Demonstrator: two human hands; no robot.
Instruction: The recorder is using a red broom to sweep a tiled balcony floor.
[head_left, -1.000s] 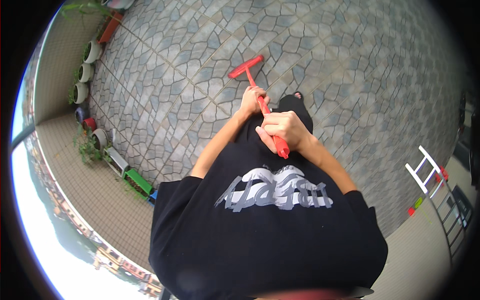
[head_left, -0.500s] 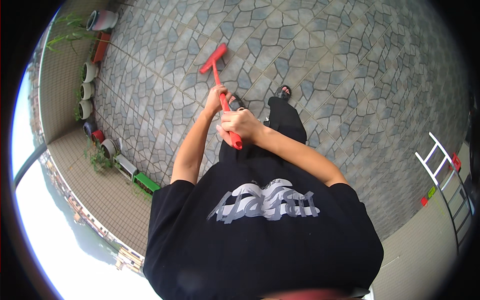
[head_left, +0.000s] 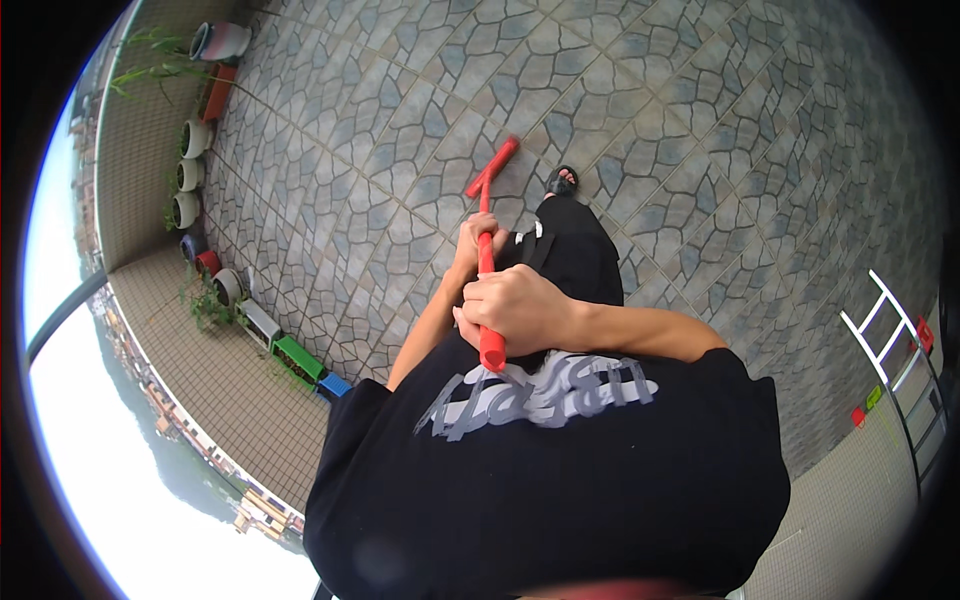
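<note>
A red broom-like tool (head_left: 492, 167) with a long handle and a narrow crosswise head is held in front of me. Whether the head bears bristles or a rubber blade is too small to make out. My left hand (head_left: 474, 243) is wrapped round the handle lower down, towards the head. Nearer my chest, my right hand (head_left: 523, 308) is closed round the upper handle, and the rounded end sticks out below it. The head is at the stone-patterned floor (head_left: 400, 120), ahead of my feet. One sandalled foot (head_left: 562, 181) shows to the right of the head.
Along the low tiled wall (head_left: 150, 150) on the left stand several flowerpots (head_left: 190, 176) and planter boxes, among them a green planter (head_left: 298, 360) and a blue box (head_left: 335, 386). A metal ladder (head_left: 883, 335) is at the right, near small red and yellow-green objects (head_left: 866, 404).
Both hands have drawn the tool back towards my body, and its head has moved nearer and to the right. Its handle stands more upright in the picture. One foot no longer shows.
</note>
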